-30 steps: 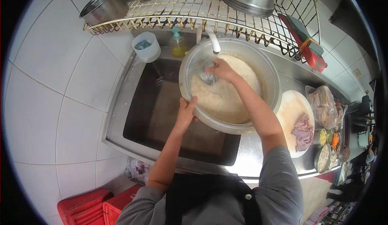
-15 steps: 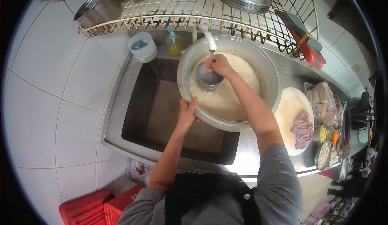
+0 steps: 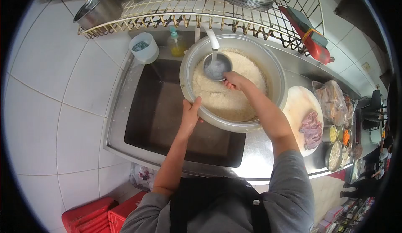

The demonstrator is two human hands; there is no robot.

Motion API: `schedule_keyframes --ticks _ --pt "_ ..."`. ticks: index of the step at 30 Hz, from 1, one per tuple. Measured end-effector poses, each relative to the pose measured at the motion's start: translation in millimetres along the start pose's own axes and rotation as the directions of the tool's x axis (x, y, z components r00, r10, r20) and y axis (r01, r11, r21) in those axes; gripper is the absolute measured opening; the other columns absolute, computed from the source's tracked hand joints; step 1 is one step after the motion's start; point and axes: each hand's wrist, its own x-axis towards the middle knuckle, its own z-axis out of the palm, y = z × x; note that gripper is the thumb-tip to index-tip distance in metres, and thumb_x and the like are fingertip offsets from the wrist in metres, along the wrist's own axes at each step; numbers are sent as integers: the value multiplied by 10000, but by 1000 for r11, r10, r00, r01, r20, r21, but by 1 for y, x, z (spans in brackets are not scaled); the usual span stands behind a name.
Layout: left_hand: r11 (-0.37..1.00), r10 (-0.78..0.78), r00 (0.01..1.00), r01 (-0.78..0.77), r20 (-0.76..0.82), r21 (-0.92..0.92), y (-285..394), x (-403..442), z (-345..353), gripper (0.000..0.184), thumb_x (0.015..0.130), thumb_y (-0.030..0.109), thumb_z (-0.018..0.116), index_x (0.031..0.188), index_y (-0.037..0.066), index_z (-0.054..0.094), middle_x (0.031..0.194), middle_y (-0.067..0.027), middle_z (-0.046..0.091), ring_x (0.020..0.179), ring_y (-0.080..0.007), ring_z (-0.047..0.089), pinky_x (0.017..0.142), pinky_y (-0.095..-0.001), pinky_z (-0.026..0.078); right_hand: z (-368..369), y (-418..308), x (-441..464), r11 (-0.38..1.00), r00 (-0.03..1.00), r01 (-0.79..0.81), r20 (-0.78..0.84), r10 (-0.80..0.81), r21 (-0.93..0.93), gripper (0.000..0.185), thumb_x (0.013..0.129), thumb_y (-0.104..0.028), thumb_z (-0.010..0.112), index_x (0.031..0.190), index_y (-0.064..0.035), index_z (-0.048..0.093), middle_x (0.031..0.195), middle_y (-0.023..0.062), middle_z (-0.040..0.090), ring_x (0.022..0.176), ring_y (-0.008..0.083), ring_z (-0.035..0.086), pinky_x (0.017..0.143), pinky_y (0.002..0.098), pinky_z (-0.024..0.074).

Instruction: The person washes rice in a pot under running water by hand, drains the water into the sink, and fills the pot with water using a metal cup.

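A large metal pot (image 3: 277,67) stands over the right part of the sink, with pale grains like rice (image 3: 226,103) in it. My left hand (image 3: 191,114) grips the pot's near-left rim, thumb on top. Inside the pot, just above the grains, my right hand (image 3: 236,81) holds a small metal bowl (image 3: 218,65) by its lower right rim. From the white tap (image 3: 212,41), water runs into this bowl, and its surface looks churned.
The dark sink basin (image 3: 155,115) lies left of the pot. Behind it are a white tub (image 3: 144,51) and a soap bottle (image 3: 177,44). A wire rack (image 3: 176,9) hangs overhead. At right, raw meat (image 3: 312,130) rests on a round white board (image 3: 295,103).
My right hand has shifted from the bowl's far side under the tap to its near right rim. The bowl has moved farther under the tap, and its inside shows more.
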Motion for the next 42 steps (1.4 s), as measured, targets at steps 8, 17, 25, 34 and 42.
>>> schedule_keyframes --ticks 8,17,25,34,42 --pt "998 -2 1000 0 24 63 -4 3 -7 396 917 329 560 1013 -10 378 832 -105 544 586 -121 531 428 -259 441 26 33 -37 358 560 43 -274 -782 -933 115 849 -122 488 818 -12 486 752 213 597 799 388 624 696 448 517" --pt "981 157 986 -149 -49 127 -35 21 -7 482 829 265 655 1066 -66 396 985 -163 514 807 -175 560 547 -277 461 10 54 -190 283 10 -106 -286 -958 -953 158 810 6 466 966 -20 455 844 232 594 751 404 604 652 468 486" --pt "969 210 975 -198 -68 151 -18 7 1 468 791 154 633 1137 -94 438 1075 -173 537 928 -224 548 815 -351 441 -12 178 -367 723 308 -279 -772 -556 -632 253 814 -211 578 889 25 628 773 227 639 754 388 629 666 472 482" --pt "993 118 993 -118 8 8 -6 -8 12 566 853 148 624 1297 -51 334 1268 -173 465 1122 -241 494 941 -366 394 -18 294 -300 638 604 -620 -797 18 -456 412 759 -447 671 786 -37 697 707 110 677 660 233 679 661 350 529" --pt "988 95 975 -67 200 -142 -3 -15 -8 539 900 169 593 1346 35 321 1274 -83 475 1105 -178 497 810 -278 431 12 48 -159 295 503 283 -121 -856 -913 385 759 -300 683 1066 -81 606 1007 164 625 936 346 597 779 443 477"
